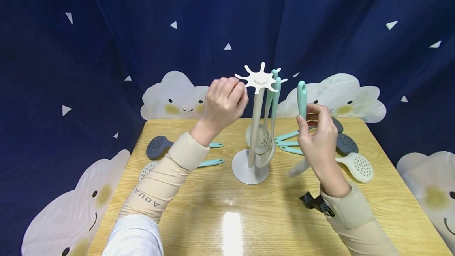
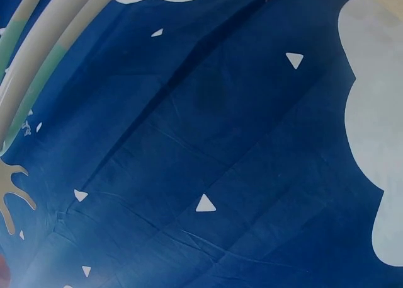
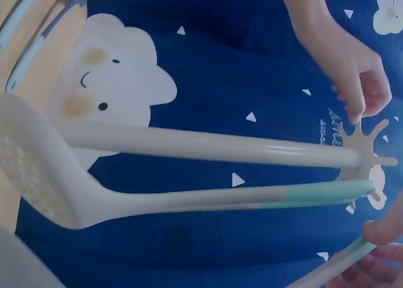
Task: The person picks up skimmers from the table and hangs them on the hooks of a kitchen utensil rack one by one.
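Item one: a white rack (image 1: pixel 255 129), stood upright on the table (image 1: pixel 199 224), with a radiating crown (image 1: pixel 260 77) on its post. Item two: a pair of hung utensils (image 1: pixel 275 102) with mint handles, carried at about three o'clock on the crown; this part of the work is judged done. Item three: a held utensil (image 1: pixel 302 96), kept handle-up at three o'clock of the post and apart from the crown, its hanging judged not yet made; its pale lower end is blurred and partly hidden. It is pinched between thumb and fingers by the right hand (image 1: pixel 320 129). At nine o'clock, an arm of the crown is pinched by the left hand (image 1: pixel 226 102), with fingers curled. Item four: the remainder, judged left to be hung. At nine to ten o'clock of the rack's base are laid a dark slotted utensil (image 1: pixel 158 148) and a pale perforated utensil (image 1: pixel 147 170), partly covered by the sleeve (image 1: pixel 161 187). Toward three o'clock are laid two dark-headed utensils (image 1: pixel 346 144) and a white slotted turner (image 1: pixel 360 168). By this count, the work is judged under halfway.
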`<action>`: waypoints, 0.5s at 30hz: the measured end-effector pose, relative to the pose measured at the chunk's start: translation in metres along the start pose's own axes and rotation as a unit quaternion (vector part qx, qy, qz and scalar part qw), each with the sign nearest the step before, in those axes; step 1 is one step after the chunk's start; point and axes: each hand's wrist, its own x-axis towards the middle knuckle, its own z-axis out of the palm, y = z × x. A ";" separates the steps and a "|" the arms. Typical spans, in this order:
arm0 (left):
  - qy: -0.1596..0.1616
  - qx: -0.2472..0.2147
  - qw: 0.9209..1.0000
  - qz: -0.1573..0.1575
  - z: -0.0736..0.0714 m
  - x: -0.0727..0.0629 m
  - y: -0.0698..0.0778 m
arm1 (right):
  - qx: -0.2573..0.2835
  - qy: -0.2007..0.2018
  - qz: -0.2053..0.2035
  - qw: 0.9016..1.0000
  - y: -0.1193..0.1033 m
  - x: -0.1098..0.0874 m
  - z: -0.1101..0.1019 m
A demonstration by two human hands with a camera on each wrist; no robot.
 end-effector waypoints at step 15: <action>0.001 0.001 1.000 0.001 0.000 0.000 0.000 | 0.037 0.000 -0.042 0.998 -0.022 -0.003 0.008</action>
